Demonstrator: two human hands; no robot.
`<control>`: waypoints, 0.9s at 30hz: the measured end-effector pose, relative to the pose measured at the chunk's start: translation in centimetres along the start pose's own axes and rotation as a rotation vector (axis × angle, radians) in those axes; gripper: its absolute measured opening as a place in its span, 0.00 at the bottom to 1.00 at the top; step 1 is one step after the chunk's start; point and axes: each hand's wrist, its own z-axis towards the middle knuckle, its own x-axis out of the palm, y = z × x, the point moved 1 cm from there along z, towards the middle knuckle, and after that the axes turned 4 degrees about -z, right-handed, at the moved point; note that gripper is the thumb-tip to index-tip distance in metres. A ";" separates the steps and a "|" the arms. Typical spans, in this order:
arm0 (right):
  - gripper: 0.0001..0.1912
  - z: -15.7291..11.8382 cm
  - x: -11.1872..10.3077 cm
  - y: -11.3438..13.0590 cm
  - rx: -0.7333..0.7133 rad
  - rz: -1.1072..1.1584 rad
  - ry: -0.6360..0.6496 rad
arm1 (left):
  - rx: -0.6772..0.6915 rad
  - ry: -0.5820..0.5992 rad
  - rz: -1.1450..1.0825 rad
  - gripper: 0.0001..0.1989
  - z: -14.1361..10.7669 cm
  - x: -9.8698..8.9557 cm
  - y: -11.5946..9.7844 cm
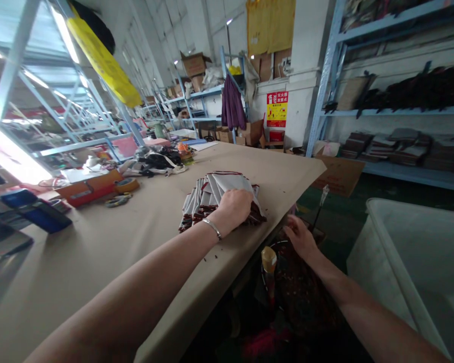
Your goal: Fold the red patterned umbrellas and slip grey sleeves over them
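Observation:
On the paper-covered table (151, 237) lies a fanned pile of folded fabric pieces (196, 199), grey with dark red edging and brown patterned parts. My left hand (234, 205), a silver bracelet at its wrist, is closed on the near right side of this pile; its fingertips are hidden. Beyond the table's right edge and lower down is my right hand (300, 236), fingers loosely bent and apart, with nothing visible in them. Under it sits a dark container (283, 247) of brown patterned material, partly in shadow. A tan-topped stick-like thing (268, 261) stands at its rim.
A large white bin (393, 267) stands at right, below blue shelving (382, 112) with stacked fabric. Scissors (118, 200), tape rolls (126, 185), an orange box (89, 189) and a dark blue object (36, 209) lie on the table's left. Small scraps dot the near edge.

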 end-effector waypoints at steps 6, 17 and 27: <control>0.21 6.9 2.2 12.3 -0.367 -0.318 0.157 | -0.016 -0.102 0.069 0.12 -1.9 -2.5 -0.2; 0.08 -0.8 -8.5 13.7 -0.382 -0.286 -0.290 | -0.385 -0.301 -1.311 0.02 -7.8 -2.4 -4.0; 0.09 -13.3 -10.3 8.8 0.575 0.695 0.156 | -0.536 0.169 -2.002 0.12 -14.2 4.8 -12.4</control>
